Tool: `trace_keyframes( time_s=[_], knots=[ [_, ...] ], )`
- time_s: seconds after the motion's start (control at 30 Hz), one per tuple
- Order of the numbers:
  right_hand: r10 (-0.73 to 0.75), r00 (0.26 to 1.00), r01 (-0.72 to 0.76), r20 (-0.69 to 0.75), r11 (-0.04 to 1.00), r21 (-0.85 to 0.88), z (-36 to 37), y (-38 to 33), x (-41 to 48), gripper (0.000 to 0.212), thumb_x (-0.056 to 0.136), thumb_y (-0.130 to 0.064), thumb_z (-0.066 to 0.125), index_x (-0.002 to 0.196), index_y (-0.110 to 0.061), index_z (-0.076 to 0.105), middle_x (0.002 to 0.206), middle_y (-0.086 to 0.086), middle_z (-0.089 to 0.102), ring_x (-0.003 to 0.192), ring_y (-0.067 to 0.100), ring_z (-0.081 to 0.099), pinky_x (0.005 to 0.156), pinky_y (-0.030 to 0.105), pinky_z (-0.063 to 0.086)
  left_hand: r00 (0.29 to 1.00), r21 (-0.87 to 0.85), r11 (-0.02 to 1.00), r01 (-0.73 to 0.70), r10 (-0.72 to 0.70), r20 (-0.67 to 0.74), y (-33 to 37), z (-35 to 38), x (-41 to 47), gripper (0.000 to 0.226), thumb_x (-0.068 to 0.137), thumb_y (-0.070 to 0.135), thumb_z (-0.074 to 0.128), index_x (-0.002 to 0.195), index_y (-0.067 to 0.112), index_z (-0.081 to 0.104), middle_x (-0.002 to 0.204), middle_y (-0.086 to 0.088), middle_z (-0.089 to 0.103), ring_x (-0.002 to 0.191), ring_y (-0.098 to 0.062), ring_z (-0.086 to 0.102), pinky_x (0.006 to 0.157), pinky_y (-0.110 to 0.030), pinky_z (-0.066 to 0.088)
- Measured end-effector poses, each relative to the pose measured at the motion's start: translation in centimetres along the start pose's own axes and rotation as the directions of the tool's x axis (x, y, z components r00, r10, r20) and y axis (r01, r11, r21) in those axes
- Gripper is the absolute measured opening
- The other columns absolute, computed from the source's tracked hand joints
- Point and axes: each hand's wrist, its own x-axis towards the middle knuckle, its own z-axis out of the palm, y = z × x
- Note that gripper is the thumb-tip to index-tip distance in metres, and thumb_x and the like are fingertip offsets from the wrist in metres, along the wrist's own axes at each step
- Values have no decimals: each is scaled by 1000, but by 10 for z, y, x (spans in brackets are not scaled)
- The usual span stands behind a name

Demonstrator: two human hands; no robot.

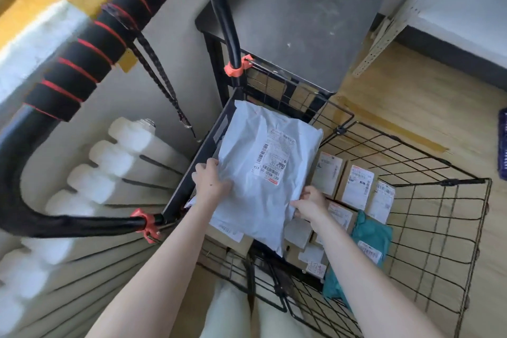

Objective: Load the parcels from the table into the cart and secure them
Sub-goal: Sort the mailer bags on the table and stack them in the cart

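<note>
A white mailer (263, 173) is held over the left part of the wire cart (450, 181), label side up. Its far end reaches toward the cart's far wall, and its near end hangs over the parcels lying below. The left grip (211, 182) clasps the mailer's left edge, fingers curled onto the plastic. The right grip (310, 206) pinches the right edge lower down, so both are closed on this one parcel.

To the right, in the cart, labelled cardboard boxes (356, 186) sit side by side. A teal mailer (370, 239) lies just near of them against the cart's near wall.

The cart's curved handle (90, 46), wrapped in black foam with red stripes, arches across the left. A dark braided cord (162, 85) hangs from it.

A grey desk (301, 14) stands just beyond the cart's far wall. A white radiator (109, 173) runs along the left, and metal shelving (411, 8) stands at the far right on the wooden floor (411, 96).
</note>
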Motion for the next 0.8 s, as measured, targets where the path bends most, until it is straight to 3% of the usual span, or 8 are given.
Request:
trace_keyframes(
  time_s=[0.17,0.3,0.4,0.47,0.53,0.63,0.73,0.8],
  knots=[
    [-21,999,22,27,999,-27,18,12,45,29,83,4,63,101,-14,49,94,2,59,93,23,60,82,41,55,997,-19,998,60,-60,-45,-10,29,32,62,78,11,62,134,19,38,133,-7,32,124,-27,26,83,-32,28],
    [-56,997,59,56,996,-62,28,18,69,30,80,4,65,89,-20,48,90,1,61,95,27,63,85,49,55,993,-7,999,-39,38,-112,-29,49,50,58,79,14,64,131,13,40,132,-10,31,124,-31,27,90,-30,29],
    [-94,994,98,52,992,-84,32,22,78,30,81,4,67,95,-15,49,83,-5,58,89,21,62,82,37,53,980,23,996,-90,93,-178,-35,58,57,60,80,19,67,133,11,40,136,-11,31,125,-34,29,101,-38,33],
    [-129,989,136,71,985,-103,34,23,81,28,83,2,68,99,-13,50,81,-8,56,77,10,57,78,32,50,948,76,981,-178,192,-253,-37,61,58,70,79,22,70,139,9,37,141,-13,31,126,-36,30,104,-43,33],
    [-167,983,174,77,981,-91,37,23,83,28,83,-2,70,104,-11,55,81,-7,58,74,4,56,75,28,51,860,246,901,-358,421,-289,-39,67,59,77,81,34,67,144,5,33,146,-21,31,132,-41,29,109,-49,30],
    [-221,973,227,64,969,-101,40,22,82,20,83,-4,70,99,-11,60,76,-9,62,70,5,59,60,15,44,802,450,746,-492,589,-100,-36,82,56,90,83,66,41,152,11,22,157,-21,15,145,-40,9,117,-50,11],
    [-285,956,293,68,937,-190,37,24,82,15,87,-14,69,99,-6,65,83,-3,66,77,13,63,63,19,44,877,562,703,-436,473,88,-34,96,56,106,72,89,22,154,26,-1,160,-10,-14,145,-36,-18,116,-54,-4],
    [-337,941,325,37,865,-382,33,27,88,39,88,-28,68,120,-6,61,115,8,60,105,22,58,79,26,48,914,613,693,-379,383,133,-36,102,62,112,65,95,19,151,31,-13,157,-6,-26,141,-36,-29,114,-59,-10]
  ],
)
